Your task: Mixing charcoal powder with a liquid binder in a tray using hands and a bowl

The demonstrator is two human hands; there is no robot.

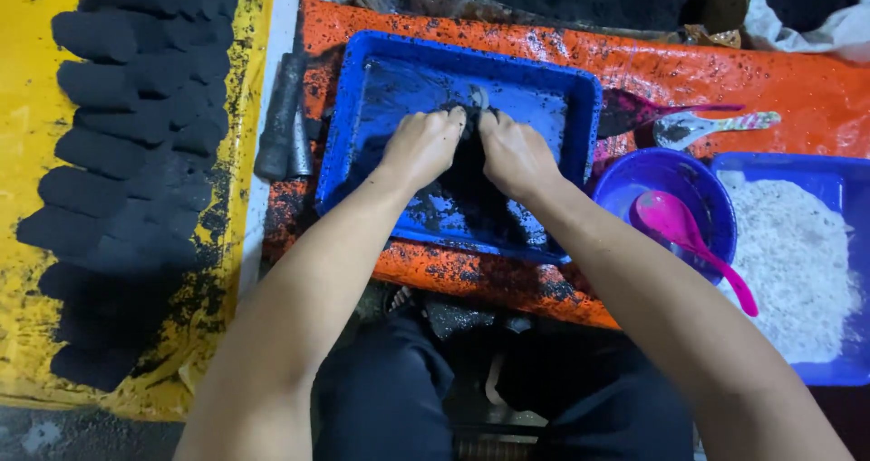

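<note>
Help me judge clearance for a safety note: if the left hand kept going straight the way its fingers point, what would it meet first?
Probably the small grey metal piece just beyond the left hand, then the blue tray far wall; depth is unclear.

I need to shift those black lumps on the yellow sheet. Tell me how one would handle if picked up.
The black lumps look crumbly: dark dust smears the yellow sheet around them. Probably dirty to hold, as the same black powder coats the blue tray. Their blocky shapes suggest they would sit rather than roll.

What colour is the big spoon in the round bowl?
Bright pink. The spoon lies in the purple bowl, best seen in the head view.
</note>
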